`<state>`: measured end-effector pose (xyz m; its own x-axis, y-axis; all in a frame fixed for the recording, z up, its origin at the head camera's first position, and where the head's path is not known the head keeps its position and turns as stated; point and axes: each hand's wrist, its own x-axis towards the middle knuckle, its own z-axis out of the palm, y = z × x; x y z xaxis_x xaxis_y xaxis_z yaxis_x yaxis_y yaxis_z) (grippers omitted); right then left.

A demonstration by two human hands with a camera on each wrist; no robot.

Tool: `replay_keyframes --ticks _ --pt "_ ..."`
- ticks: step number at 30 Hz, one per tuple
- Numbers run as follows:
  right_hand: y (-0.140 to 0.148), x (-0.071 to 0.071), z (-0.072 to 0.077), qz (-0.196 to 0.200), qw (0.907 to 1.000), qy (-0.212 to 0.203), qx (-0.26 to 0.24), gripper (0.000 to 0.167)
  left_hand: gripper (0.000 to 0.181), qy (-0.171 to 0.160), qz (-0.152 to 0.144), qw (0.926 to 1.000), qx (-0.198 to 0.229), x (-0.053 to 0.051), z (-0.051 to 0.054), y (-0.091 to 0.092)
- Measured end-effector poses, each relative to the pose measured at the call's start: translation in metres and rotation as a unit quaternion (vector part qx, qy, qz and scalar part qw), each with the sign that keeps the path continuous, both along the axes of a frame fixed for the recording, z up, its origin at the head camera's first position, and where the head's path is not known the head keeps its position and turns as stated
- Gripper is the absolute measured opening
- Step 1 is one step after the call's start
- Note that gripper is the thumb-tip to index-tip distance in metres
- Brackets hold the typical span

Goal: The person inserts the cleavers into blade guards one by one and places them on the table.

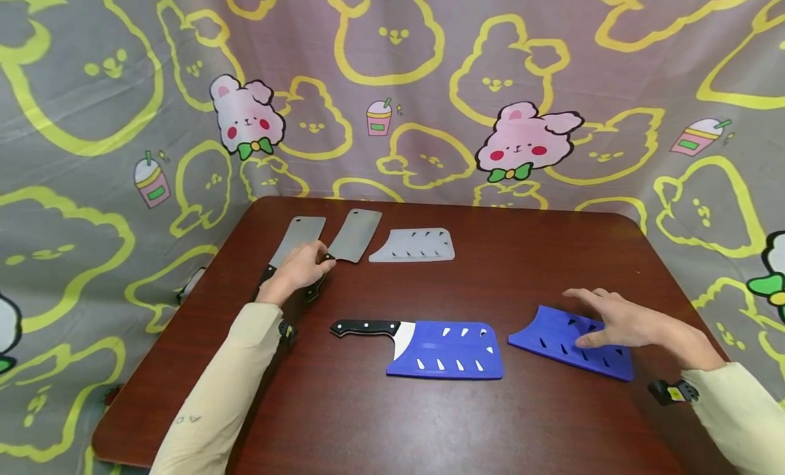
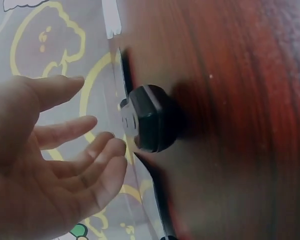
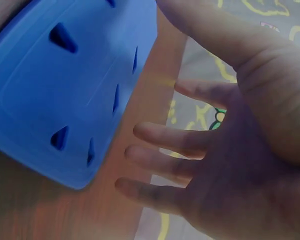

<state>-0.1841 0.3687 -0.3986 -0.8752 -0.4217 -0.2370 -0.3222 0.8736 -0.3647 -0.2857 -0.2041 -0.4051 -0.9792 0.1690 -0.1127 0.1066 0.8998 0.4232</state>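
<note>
A: Where is the left hand [image 1: 300, 267]?

B: Left of centre in the head view, over the black handle of the nearer bare cleaver [image 1: 356, 236]. Its thumb and fingers are well parted, the fingers gently bent, and it grips nothing. The left wrist view shows the handle end just beside the fingertips; I can't tell whether they touch.

A: And the right hand [image 1: 619, 318]?

B: Lower right of the frame, above the loose blue sheath [image 1: 561, 335]. Its fingers are extended and spread, the thumb well away from them, with nothing in its hold. The sheath lies flat and slightly slanted on the worktop [image 1: 521, 270].

A: What else is out?

B: A second bare cleaver [image 1: 300, 235] lies at the upper left, beside the first, its blade partly behind the left hand. A pale grey sheath [image 1: 413, 245] lies just right of them. At lower centre, a sheathed cleaver [image 1: 366, 327] points its handle left, its blade mostly inside another blue sheath [image 1: 444, 352].

A: Behind it all?

B: A patterned cloth [image 1: 423, 73] with yellow outlined animals.
</note>
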Motion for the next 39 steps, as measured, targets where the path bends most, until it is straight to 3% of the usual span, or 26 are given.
replay_keyframes --ticks 9,20,31,39 --pt "0.016 0.004 -0.007 -0.024 0.9958 -0.058 0.066 0.106 0.060 -0.071 0.033 0.9965 -0.029 -0.003 -0.007 0.003" --pt "0.018 0.002 -0.006 -0.037 0.9934 -0.066 0.087 0.106 0.067 -0.127 0.041 0.9896 -0.053 -0.006 -0.006 0.004" --pt "0.018 0.000 -0.006 -0.058 0.9939 -0.035 0.087 0.097 0.041 -0.132 0.036 0.9899 -0.036 -0.008 -0.009 -0.002" --pt "0.021 -0.006 0.001 -0.056 0.9981 -0.007 0.025 0.075 0.066 -0.137 0.045 0.9895 -0.005 -0.007 -0.007 -0.006"
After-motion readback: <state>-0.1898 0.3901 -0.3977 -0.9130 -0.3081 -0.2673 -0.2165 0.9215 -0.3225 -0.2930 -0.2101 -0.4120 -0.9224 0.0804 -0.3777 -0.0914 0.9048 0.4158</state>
